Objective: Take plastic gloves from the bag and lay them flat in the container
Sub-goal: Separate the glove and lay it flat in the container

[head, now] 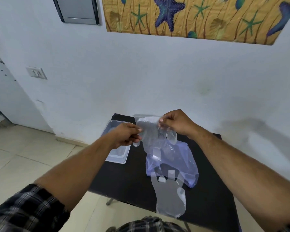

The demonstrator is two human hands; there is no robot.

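Observation:
Both hands hold one clear plastic glove [149, 131] up in the air above the black table [127, 178]. My left hand [126, 136] pinches its left edge and my right hand [176, 123] pinches its top right corner. The glove's fingers hang down toward the bluish plastic bag [174, 161], which lies in the middle of the table. Another clear glove [169, 198] lies flat on the table, sticking out of the bag toward me. The clear rectangular container [117, 158] sits at the table's left edge, partly hidden behind my left hand.
The table stands against a white wall [141, 81] with a starfish-print cloth [199, 15] hung above. Tiled floor [23, 156] lies to the left, and a switch plate [36, 72] is on the wall. Plaid sleeves [27, 210] show at the bottom.

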